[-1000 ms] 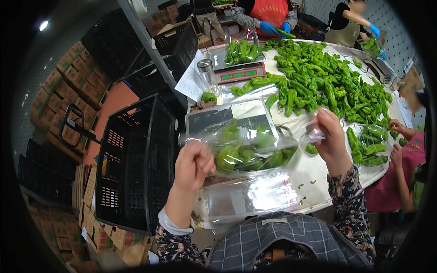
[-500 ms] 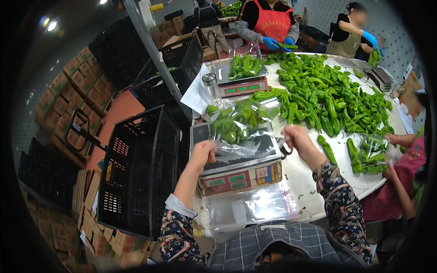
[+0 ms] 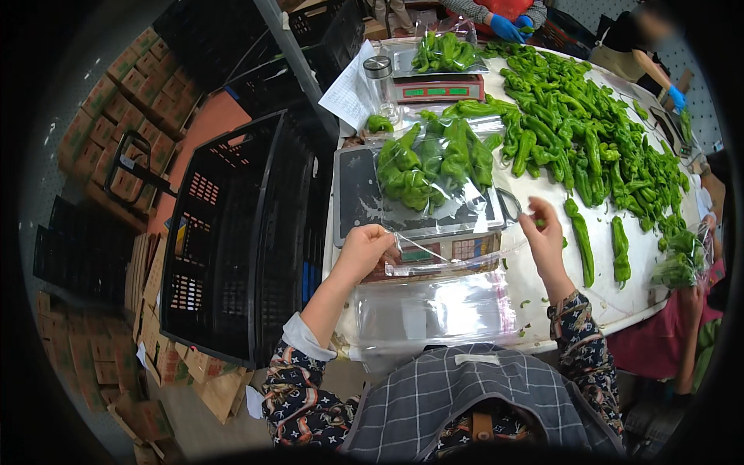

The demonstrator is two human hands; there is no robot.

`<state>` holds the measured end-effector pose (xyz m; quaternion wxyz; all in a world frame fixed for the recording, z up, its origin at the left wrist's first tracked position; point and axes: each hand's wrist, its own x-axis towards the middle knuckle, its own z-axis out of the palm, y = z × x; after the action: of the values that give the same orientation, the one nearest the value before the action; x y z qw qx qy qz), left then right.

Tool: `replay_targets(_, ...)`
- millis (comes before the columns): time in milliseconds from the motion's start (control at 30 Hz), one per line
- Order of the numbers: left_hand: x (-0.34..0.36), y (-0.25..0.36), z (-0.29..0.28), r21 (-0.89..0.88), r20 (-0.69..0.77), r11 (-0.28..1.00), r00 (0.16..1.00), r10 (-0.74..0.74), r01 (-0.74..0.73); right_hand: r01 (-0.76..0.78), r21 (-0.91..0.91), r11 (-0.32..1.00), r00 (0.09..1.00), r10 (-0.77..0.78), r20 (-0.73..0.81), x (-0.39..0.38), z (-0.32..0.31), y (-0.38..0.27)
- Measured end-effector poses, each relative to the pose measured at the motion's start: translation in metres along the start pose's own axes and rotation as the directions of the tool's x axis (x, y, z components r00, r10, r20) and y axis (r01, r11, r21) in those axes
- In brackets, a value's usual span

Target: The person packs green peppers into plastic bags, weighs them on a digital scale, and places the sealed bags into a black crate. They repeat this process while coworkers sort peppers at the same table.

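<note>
A clear plastic bag of green peppers [image 3: 422,167] lies on the black platform of the near scale [image 3: 355,198]. The bag's mouth hangs over the scale's front toward me. My left hand [image 3: 367,252] pinches the left end of that mouth edge. By its right end, my right hand [image 3: 545,236] has thumb and forefinger apart, with nothing visible between them. Below the scale is a flat stack of empty clear bags [image 3: 434,314]. Scissors [image 3: 509,205] sit at the scale's right side, partly hidden.
Loose green peppers [image 3: 573,139] are heaped over the table's right side. Beyond stand a second scale [image 3: 440,89] with another bag, and a glass jar [image 3: 380,85]. Black crates [image 3: 225,232] rise on the left. Co-workers' gloved hands [image 3: 508,27] are across the table.
The view has tilted downward. The bag's mouth edge has come nearer to me, over the scale's display. My right hand's fingers have spread; my left still pinches the bag.
</note>
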<state>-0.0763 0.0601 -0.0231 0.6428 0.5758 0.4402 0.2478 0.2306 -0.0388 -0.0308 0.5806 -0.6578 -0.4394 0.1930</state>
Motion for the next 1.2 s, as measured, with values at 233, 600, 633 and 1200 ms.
replay_targets(233, -0.024, 0.045, 0.015, 0.003, -0.052, 0.983, 0.982, -0.181, 0.181, 0.638, -0.002, 0.77, 0.674, -0.556, 0.487, -0.033, 0.095, -0.078)
replay_targets(600, -0.01, -0.004, 0.008, -0.027, -0.117, 0.997, 0.99, 0.072, -0.076, 0.437, 0.149, 0.887, 0.604, -0.412, 0.682, -0.049, 0.093, -0.081)
replay_targets(633, -0.007, -0.011, 0.004, -0.056, -0.128, 0.991, 0.985, 0.118, -0.125, 0.249, 0.225, 0.942, 0.624, -0.333, 0.707, -0.044, 0.077, -0.086)
replay_targets(1200, -0.021, 0.031, -0.017, 0.901, 0.144, 0.202, 0.704, 0.695, -0.384, 0.626, -0.648, 0.434, 0.772, -0.465, 0.433, 0.041, -0.068, 0.006)
